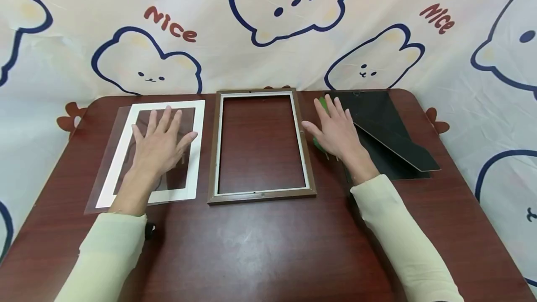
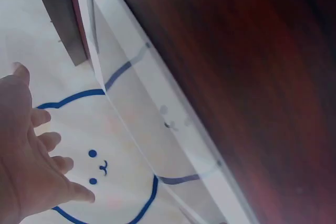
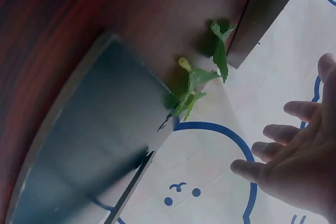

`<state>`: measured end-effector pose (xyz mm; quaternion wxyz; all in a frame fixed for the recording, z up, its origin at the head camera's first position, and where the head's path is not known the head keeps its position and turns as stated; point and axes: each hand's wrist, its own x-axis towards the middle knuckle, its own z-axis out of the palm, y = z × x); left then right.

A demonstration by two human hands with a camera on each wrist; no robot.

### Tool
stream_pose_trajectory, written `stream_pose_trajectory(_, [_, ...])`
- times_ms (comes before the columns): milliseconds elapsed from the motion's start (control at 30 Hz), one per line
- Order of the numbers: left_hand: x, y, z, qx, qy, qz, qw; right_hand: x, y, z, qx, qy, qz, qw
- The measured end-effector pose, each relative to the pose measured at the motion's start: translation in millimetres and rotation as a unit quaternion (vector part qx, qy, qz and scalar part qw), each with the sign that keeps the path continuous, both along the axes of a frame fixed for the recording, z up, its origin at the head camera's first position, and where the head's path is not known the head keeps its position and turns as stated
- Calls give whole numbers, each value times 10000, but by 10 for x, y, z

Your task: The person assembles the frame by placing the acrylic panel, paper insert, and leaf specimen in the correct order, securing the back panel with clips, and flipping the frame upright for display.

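Note:
My left hand (image 1: 157, 148) hovers with spread fingers above a white picture mat (image 1: 199, 148), on the left of the table. A clear sheet (image 1: 105, 167) lies at the mat, its edge sticking out on the left. My right hand (image 1: 339, 136), fingers also spread, is over green leaves (image 1: 323, 102) and partly hides them; in the right wrist view the leaves (image 3: 195, 83) are apart from the hand. Right of it lies a black backing board (image 1: 375, 106) with its stand flap (image 1: 398, 147) angled up. Neither hand holds anything. Between them lies a brown picture frame (image 1: 213, 162).
All of this lies on a dark red-brown table (image 1: 247, 246) with rounded far corners. A pale cloth (image 1: 218, 59) with cartoon animals hangs behind the table and along its sides. The frame has an open middle with the tabletop showing through.

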<state>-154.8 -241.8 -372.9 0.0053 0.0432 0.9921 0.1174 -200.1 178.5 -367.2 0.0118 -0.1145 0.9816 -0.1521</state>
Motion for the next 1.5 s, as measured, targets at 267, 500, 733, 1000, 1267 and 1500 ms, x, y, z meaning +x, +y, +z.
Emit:
stream_pose_trajectory(267, [2,-225,-68,563,-230,107,9981,-24,-67,-17,-393,-301,39,9988])
stream_pose_trajectory(500, [6,-404,-62,709,-194,202,9971,-53,-100,2,-955,-647,52,9933])
stream_pose_trajectory(733, [49,-525,-76,933,-326,284,9947,-70,-80,-13,-1274,-817,15,9885])
stream_pose_trajectory(1000, [112,-712,-72,1152,-345,563,9911,-101,-45,-46,-1755,-1006,-68,9793])
stream_pose_trajectory(1267, [142,-915,-74,1380,-467,880,9854,-142,-23,-85,-2256,-1266,-5,9660])
stream_pose_trajectory(1500, [180,-1062,-93,1603,-666,1055,9792,-166,-23,-100,-2733,-1707,-122,9466])
